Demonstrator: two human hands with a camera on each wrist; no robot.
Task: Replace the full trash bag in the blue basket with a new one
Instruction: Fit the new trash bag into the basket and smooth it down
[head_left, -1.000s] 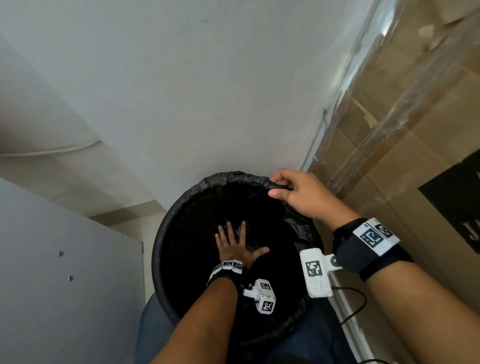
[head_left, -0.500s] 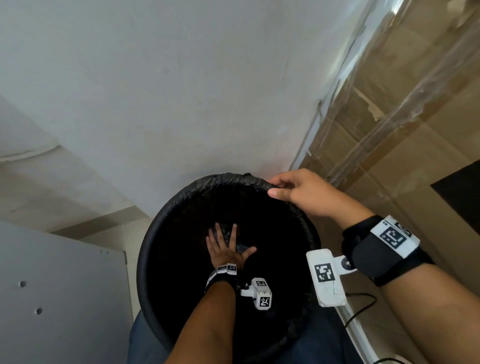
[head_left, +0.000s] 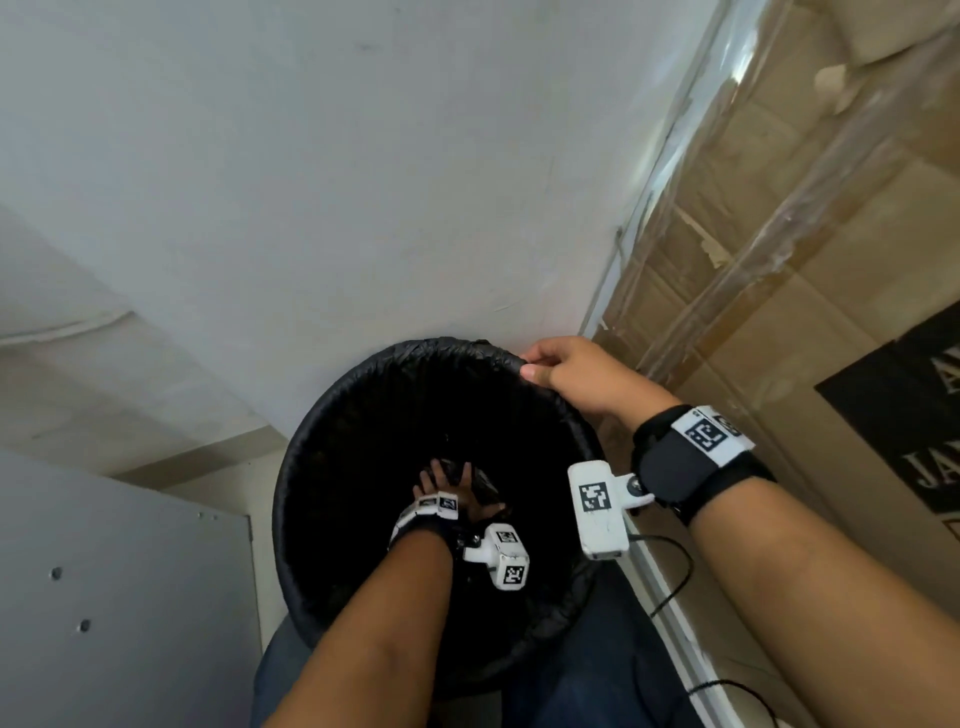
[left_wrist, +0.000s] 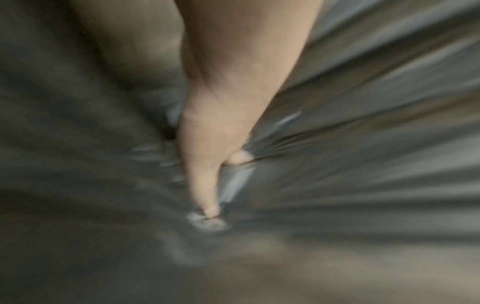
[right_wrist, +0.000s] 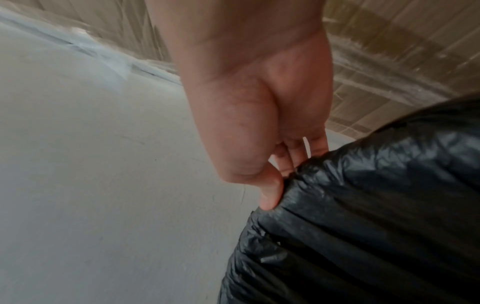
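A black trash bag (head_left: 332, 426) lines the round basket, folded over its rim (head_left: 415, 345); the basket's own wall is hidden under it. My left hand (head_left: 445, 480) reaches deep inside, and its straight fingers (left_wrist: 207, 191) press into the plastic (left_wrist: 363, 144) near the bottom; that wrist view is blurred. My right hand (head_left: 531, 365) is at the far right of the rim. In the right wrist view its thumb and fingers (right_wrist: 279, 183) pinch the bag's folded edge (right_wrist: 363, 205).
The basket stands in a corner, against a white wall (head_left: 363, 182). A plastic-wrapped cardboard box (head_left: 805, 270) is on the right and a grey panel (head_left: 104, 597) on the left. A thin black cable (head_left: 675, 582) lies on the floor by my trouser leg (head_left: 597, 675).
My left hand has sunk deeper into the bag, its fingers now half hidden in the dark plastic. My right hand stays on the rim and still pinches the bag's edge.
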